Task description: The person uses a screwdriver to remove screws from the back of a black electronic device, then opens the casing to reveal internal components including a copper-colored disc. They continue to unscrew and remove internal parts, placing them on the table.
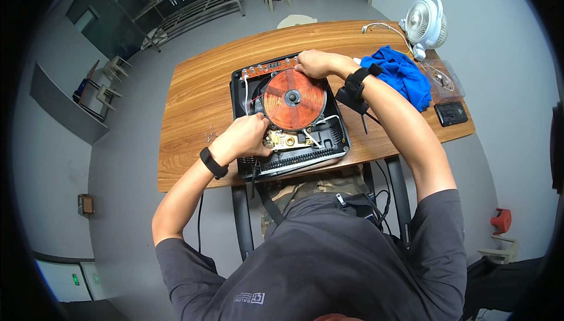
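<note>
An opened induction cooker lies on the table, its black plastic base (341, 157) exposing the parts inside. In its middle sits a round copper coil (279, 99) with a black hub. At the coil's far right rim my right hand (316, 64) is closed on the edge, fingertips partly hidden. My left hand (248, 134) is curled at the coil's near left edge, thumb down beside the yellowish circuit board (288, 140); what its fingers grip is hidden. A control strip (267, 67) with buttons runs along the base's far side. White wires lead along the base.
Small screws (212, 133) lie on the wooden table (197, 94) left of the cooker. To the right are a blue cloth (396, 77), a white fan (424, 24) with its cable, a clear plastic bag (443, 77) and a black phone-like device (450, 114).
</note>
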`<state>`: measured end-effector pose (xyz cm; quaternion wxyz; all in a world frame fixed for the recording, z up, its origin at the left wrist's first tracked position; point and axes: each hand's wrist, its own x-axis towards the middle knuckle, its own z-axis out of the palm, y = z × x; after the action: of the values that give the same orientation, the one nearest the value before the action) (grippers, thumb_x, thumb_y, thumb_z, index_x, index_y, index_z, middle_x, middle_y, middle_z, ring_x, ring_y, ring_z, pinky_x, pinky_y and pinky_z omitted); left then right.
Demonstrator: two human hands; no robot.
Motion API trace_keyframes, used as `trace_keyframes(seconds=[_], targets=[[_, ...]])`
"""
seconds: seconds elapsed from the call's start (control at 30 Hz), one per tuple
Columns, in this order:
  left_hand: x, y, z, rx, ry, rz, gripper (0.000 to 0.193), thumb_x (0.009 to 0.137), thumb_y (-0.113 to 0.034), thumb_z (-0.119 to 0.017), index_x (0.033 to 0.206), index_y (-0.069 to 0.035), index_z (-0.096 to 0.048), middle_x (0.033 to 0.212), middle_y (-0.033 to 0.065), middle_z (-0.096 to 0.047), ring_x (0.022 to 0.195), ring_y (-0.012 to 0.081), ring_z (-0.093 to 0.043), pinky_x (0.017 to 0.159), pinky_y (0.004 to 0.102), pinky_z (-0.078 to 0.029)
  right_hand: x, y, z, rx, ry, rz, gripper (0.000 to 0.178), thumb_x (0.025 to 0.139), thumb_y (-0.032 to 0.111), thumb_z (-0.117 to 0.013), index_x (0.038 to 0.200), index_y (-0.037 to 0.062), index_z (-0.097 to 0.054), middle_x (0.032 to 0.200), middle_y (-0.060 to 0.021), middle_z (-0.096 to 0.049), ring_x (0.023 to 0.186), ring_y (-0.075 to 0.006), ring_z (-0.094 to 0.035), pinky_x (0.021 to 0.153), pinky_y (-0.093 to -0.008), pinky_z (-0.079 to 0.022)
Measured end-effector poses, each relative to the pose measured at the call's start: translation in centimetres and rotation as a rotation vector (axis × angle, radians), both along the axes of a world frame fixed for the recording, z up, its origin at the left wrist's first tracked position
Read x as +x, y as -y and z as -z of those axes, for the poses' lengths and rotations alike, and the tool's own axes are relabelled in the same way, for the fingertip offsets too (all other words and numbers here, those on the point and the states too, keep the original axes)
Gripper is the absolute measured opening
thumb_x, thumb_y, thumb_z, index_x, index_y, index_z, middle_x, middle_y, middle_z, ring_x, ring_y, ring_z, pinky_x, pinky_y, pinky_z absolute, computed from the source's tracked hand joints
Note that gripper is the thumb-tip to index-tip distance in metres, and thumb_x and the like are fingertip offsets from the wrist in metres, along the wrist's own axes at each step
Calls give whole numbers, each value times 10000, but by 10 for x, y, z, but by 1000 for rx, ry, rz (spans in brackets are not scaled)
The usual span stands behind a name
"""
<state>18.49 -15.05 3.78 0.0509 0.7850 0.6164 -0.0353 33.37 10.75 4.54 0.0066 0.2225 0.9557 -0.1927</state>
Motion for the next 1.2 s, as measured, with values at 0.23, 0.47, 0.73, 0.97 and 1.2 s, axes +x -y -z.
trace_keyframes(seconds=[0.23,0.47,0.73,0.97,1.2], targets=[[3,12,-29,-11,37,-24,531,673,-333,-866,947,68,-650,954,217,-666,882,395,-699,800,456,-583,-2,-3,-10,-10,-43,-60,363,1053,270,-503,1088,-40,-689,980,-250,-714,940,-393,-688,839,-470,-521],[0,63,-62,-20,44,-135,631,646,-306,-865,1108,56,-634,1009,190,-642,911,389,-674,812,454,-566,-14,34,-32,-106,-176,-153,365,1036,248,-515,997,-68,-694,895,-276,-700,877,-420,-684,800,-479,-518],[-53,112,-74,25,38,-306,589,665,-263,-857,1138,24,-654,1009,191,-653,945,380,-673,855,448,-563,-101,75,-35,-4,-231,-221,351,1027,239,-516,989,-56,-702,892,-280,-709,886,-425,-698,796,-488,-536],[-133,149,-64,5,53,-406,549,637,-253,-860,1068,26,-666,952,168,-656,891,360,-669,833,431,-564,-198,120,-24,-31,-188,-347,326,974,214,-552,955,-63,-723,926,-297,-704,922,-427,-702,795,-478,-545],[-172,178,-50,-1,98,-493,547,620,-201,-878,1071,27,-668,965,170,-672,904,356,-671,835,424,-566,-267,152,-3,-102,-128,-298,236,838,76,-599,946,-70,-750,973,-298,-711,926,-394,-732,756,-453,-576]])
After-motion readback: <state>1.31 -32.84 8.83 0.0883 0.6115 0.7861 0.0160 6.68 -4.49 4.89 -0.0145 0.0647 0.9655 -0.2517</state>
